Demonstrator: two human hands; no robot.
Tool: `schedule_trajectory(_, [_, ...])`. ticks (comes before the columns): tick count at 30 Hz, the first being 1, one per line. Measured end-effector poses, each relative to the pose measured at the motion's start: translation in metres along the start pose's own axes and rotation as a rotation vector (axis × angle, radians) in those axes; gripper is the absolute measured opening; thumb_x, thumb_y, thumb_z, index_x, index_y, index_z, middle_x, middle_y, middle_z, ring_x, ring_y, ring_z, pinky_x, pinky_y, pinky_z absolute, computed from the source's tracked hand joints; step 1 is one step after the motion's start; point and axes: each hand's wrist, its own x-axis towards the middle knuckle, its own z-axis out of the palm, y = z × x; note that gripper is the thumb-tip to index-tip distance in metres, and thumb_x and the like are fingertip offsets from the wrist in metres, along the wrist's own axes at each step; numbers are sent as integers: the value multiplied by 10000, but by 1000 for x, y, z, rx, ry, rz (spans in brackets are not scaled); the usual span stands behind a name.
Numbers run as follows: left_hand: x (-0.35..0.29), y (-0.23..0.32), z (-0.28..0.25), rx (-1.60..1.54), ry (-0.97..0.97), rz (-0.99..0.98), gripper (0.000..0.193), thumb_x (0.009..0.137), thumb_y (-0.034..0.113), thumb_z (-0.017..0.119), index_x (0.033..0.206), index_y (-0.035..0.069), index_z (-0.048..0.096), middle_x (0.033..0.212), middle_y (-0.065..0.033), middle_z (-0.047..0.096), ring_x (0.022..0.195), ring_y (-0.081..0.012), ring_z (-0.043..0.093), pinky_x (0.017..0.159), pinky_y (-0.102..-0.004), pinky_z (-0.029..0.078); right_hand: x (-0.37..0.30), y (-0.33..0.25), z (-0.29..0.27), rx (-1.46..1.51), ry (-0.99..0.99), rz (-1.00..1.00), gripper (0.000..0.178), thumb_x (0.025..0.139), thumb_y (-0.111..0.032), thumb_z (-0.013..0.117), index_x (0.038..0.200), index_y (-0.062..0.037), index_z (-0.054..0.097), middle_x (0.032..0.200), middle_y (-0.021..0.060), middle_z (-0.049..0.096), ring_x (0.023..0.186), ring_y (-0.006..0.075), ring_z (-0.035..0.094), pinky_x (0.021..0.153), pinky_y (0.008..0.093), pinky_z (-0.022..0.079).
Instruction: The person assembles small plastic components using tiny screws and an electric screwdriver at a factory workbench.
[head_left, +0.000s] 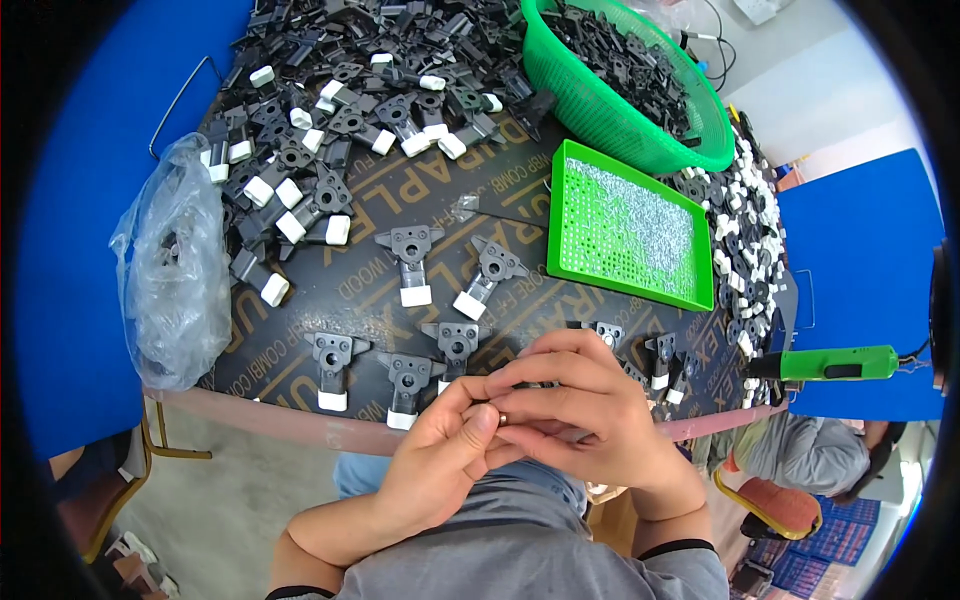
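Observation:
My two hands meet over the table's near edge. My left hand (440,455) is closed, its thumb and fingers pinching a small dark part with a shiny brass-coloured tip (503,420). Around the same part curl the fingers of my right hand (610,410), which hide most of it. Just beyond my hands lie several black plastic brackets with white end caps, among them one bracket (458,340) near my left fingertips and another bracket (408,380) beside it. Farther off are two more such brackets (411,255) (490,270).
A green perforated tray (630,280) holds many small silvery pieces. Behind it stands a green basket (620,115) of black parts. Loose brackets (300,160) heap at the far left beside a clear plastic bag (175,290). A green power screwdriver (835,364) is at the right.

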Motion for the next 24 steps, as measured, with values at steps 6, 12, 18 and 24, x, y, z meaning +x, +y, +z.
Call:
schedule_trajectory(6, [-1, 3, -4, 67, 6, 25, 258, 1070, 256, 420, 1231, 60, 469, 1295, -207, 578, 1227, -352, 581, 1076, -499, 452, 22, 16, -7, -178, 156, 38, 293, 678, -31, 825, 960, -65, 750, 1056, 61, 714, 1011, 260, 625, 887, 371, 498])
schedule_trajectory(12, [-9, 3, 1, 39, -9, -6, 240, 1073, 277, 397, 1176, 81, 489, 1303, -278, 572, 1247, -413, 560, 1076, -522, 448, 53, 62, 8, -462, 51, -40, 242, 735, -43, 781, 965, -49, 706, 1108, 47, 675, 1067, 304, 573, 926, 413, 472])
schedule_trajectory(18, [-11, 6, -4, 49, 8, 47, 245, 1071, 287, 402, 1180, 84, 486, 1344, -270, 546, 1268, -403, 547, 1083, -512, 446, 55, 52, 8, -548, 97, -34, 284, 717, -72, 798, 991, -59, 722, 1093, 47, 685, 1050, 289, 590, 911, 400, 474])
schedule_trajectory(24, [-8, 14, 0, 60, 49, 75, 318, 1064, 300, 426, 1300, 86, 426, 1372, -234, 523, 1276, -343, 549, 1071, -469, 461, 41, -5, -12, 8, -127, -27, 303, 675, -112, 839, 968, -89, 765, 1117, 37, 706, 1051, 277, 593, 938, 404, 465])
